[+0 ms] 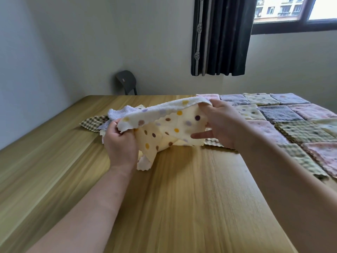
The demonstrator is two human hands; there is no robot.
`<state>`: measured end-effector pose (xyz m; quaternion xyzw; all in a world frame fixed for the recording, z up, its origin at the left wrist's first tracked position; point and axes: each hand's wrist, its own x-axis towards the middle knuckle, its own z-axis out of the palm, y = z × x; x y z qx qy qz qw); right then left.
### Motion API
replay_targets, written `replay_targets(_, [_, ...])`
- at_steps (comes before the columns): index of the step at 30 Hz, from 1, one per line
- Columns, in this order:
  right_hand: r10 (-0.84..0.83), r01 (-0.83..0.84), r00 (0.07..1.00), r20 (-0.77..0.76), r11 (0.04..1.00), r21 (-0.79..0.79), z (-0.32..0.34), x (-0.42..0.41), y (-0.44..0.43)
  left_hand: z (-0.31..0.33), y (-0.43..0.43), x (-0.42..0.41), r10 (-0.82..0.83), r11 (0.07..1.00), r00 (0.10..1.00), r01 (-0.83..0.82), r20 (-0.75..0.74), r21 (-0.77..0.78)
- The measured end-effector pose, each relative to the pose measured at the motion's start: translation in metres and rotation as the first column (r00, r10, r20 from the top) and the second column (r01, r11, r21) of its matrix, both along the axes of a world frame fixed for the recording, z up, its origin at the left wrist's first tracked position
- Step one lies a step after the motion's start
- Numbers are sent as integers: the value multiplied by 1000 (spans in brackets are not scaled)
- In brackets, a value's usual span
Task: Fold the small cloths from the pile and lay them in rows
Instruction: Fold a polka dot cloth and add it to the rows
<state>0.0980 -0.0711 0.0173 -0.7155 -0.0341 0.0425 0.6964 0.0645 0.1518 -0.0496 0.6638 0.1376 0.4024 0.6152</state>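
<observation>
Head view: the cloth [175, 125] hangs stretched between both hands just above the counter [182, 198]. Its top edge runs left to right and rises a little toward the right, while its lower part sags onto the wood. The left hand [120, 141] grips the left corner in curled fingers. The right hand [222, 125] pinches the right end of that edge, its other fingers loose. The pile [102, 121] lies just behind the left hand. The rows [291, 121] spread to the right, nearer the right hand, so the fold likely goes across, end to end.
</observation>
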Motion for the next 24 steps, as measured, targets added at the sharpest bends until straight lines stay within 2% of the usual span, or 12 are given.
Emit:
replay_targets(3, [30, -30, 999, 22, 999, 21, 1, -1, 0, 6, 1, -2, 6, 999, 1000, -6, 17, 39])
replay_targets(6, [25, -29, 992, 123, 999, 28, 0, -1, 2, 12, -3, -7, -60, 998, 995, 60, 76, -3])
replay_targets(10, [33, 13, 962, 271, 986, -167, -1, -7, 8, 13, -3, -5, -46, 998, 996, 49, 81, -33])
replay_targets(14, [84, 17, 911, 404, 970, -241, -9, -7, 12, 10, 1, 0, -86, 991, 989, 97, 122, -88])
replay_targets(20, [98, 203, 725, 682, 916, -347, -27, -1, 8, 9, 9, 4, -118, 981, 962, 151, 246, -122])
replay_targets(24, [134, 305, 521, 843, 893, -331, -35, -6, 9, 11, 9, 2, -177, 981, 936, 194, 304, -28])
